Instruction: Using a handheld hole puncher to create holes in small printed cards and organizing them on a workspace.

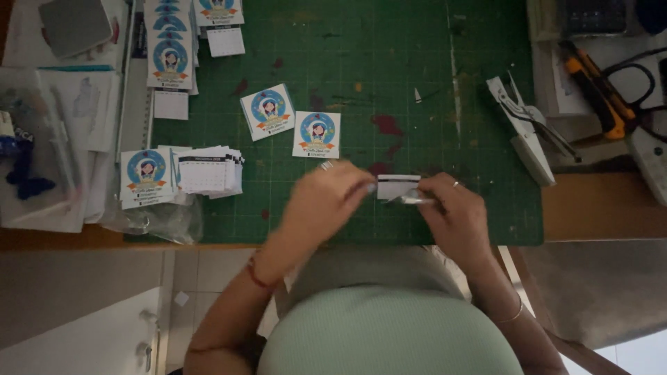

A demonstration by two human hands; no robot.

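we see both hands over the near edge of the green cutting mat (389, 69) — the left hand (326, 201) and the right hand (451, 212) pinch a small white pad with a dark top strip (398, 186) between their fingertips, just above the mat. two round-badge cards (292, 121) lie just beyond the hands, a stack of little calendar pads (208, 172) sits to the left on the surface, and a white hole punch (528, 132) rests near the mat's right edge.
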